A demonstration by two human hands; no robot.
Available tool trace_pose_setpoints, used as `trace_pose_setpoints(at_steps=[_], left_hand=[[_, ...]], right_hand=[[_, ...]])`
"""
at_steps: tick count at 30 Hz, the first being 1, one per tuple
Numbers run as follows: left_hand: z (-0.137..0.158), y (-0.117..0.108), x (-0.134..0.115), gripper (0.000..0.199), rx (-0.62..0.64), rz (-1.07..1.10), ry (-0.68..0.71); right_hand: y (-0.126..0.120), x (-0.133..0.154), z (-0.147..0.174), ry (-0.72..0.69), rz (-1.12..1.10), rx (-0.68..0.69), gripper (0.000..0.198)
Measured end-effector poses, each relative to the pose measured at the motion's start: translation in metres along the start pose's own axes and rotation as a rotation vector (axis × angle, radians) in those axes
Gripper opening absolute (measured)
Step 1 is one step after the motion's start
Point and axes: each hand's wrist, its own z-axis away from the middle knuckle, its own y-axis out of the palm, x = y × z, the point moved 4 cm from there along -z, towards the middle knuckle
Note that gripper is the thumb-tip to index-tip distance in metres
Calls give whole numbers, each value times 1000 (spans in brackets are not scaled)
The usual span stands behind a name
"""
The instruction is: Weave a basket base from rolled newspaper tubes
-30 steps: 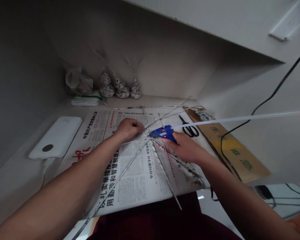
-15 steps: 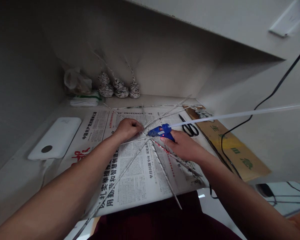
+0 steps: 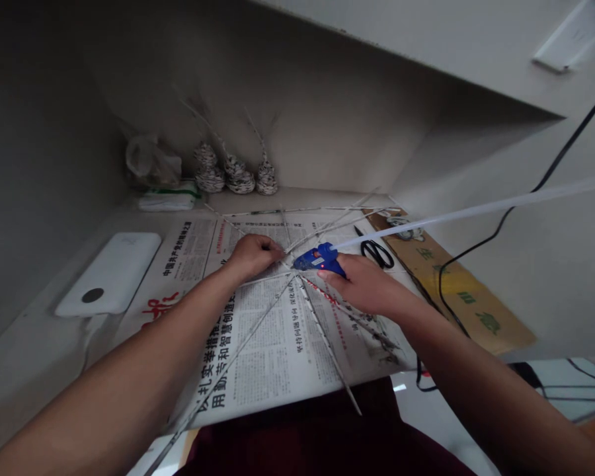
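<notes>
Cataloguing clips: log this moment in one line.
left hand: pinching at paper sticks | right hand: holding glue gun, nozzle near sticks' crossing | scissors: beyond right hand

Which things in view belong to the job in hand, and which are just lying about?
In use:
blue glue gun with its translucent stick, in the right hand
thin paper rods, some apparently pinched by the left hand
newspaper underneath

Apparently lying about:
black scissors
white device
three woven shapes
plastic bag
cardboard
</notes>
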Motion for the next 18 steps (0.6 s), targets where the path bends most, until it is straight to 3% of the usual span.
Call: trace_pose_setpoints(at_steps=[18], left_hand=[[2,-1,-2,20,3,2,-12]], right_hand=[[-1,1,1,10,34,3,39]])
